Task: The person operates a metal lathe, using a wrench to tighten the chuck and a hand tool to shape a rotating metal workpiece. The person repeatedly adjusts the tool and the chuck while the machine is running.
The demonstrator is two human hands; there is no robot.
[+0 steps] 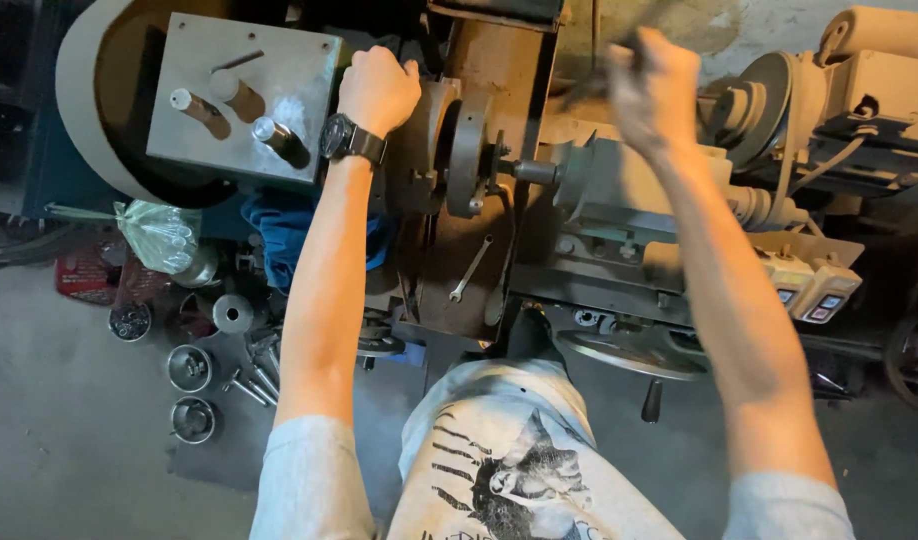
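Nearest to me is my own printed shirt, pressed right up to the lathe so both arms can reach over it. Far left on the floor sit round metal cups and loose bolts, parked low, clear of the machine. Above them the grey gearbox cover shows its stubby levers. My left hand, watch on the wrist, is closed in a fist on the top of the headstock by the chuck, bracing me. A spanner lies on the rusty bed below, close by. My right hand is up high and blurred, curled round something dark; what exactly, I cannot tell. The handwheel sits by my waist.
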